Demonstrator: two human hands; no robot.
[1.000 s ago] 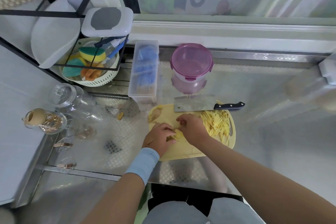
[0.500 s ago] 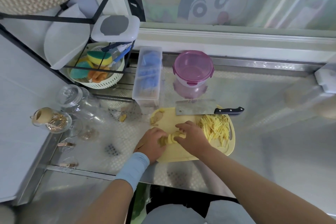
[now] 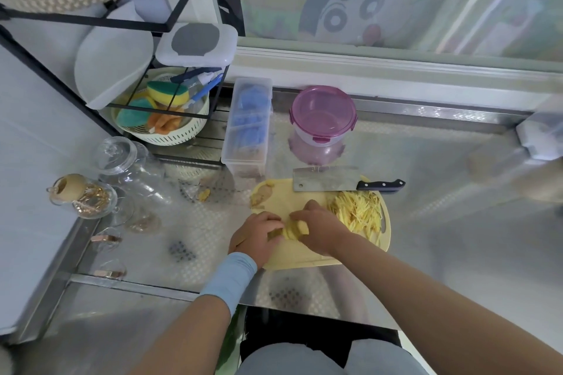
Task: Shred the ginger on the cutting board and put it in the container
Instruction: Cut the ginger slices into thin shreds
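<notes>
Left hand [image 3: 257, 236], right hand [image 3: 320, 230] gripping ginger slices [image 3: 293, 228], cleaver [image 3: 329, 183] at far edge of board [image 3: 292, 256]

Centre: I log left hand [image 3: 257, 236] and right hand [image 3: 323, 230], both gripping ginger slices [image 3: 293, 229] over the yellow cutting board [image 3: 304, 259] | board's right part: shredded ginger [image 3: 358, 211] pile | board's upper edge: cleaver [image 3: 329, 181], flat, handle pointing right | above centre: purple-lidded container [image 3: 323, 116] | centre left: clear glass jars [image 3: 134, 167].

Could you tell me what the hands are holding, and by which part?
Both grip a row of ginger slices on the cutting board: the left hand pinches its left end, the right hand its right end. The cleaver lies unheld.
</notes>
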